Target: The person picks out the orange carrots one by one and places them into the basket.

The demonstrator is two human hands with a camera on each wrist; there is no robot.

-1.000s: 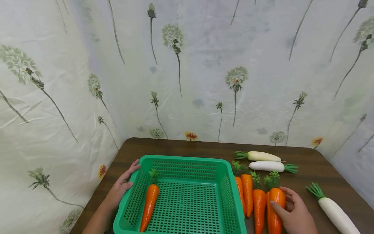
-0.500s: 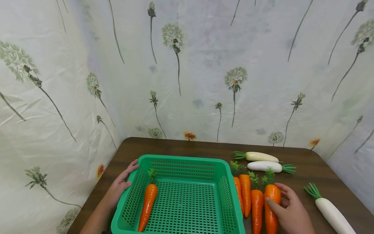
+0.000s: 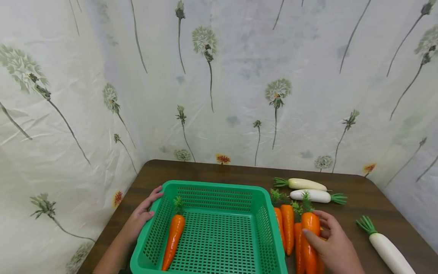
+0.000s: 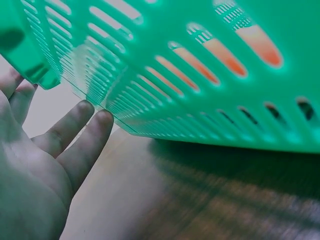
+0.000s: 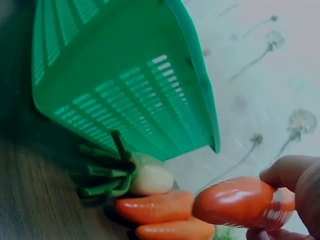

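Observation:
My right hand (image 3: pixel 333 239) grips an orange carrot (image 3: pixel 310 239) with a green leafy top, thumb on one side and fingers on the other. The held carrot (image 5: pixel 235 202) appears raised off the table in the right wrist view. Just left of it, several other carrots (image 3: pixel 288 228) lie beside the green plastic basket (image 3: pixel 219 185). My left hand (image 3: pixel 138 219) rests on the basket's left rim; its fingers (image 4: pixel 87 145) look straight against the outer wall in the left wrist view. Inside the basket, one carrot (image 3: pixel 173 239) lies along the left side.
Two white radishes (image 3: pixel 309 196) lie behind the carrots, and another radish (image 3: pixel 391 251) sits at the far right. A further radish (image 5: pixel 152 177) shows close to the basket in the right wrist view. Flower-patterned cloth (image 3: pixel 239 95) stands behind the dark wooden table (image 3: pixel 202 170).
My right hand has moved left and slightly up with the carrot, which now overlaps the neighbouring carrot in the head view. The left hand and basket stay in place.

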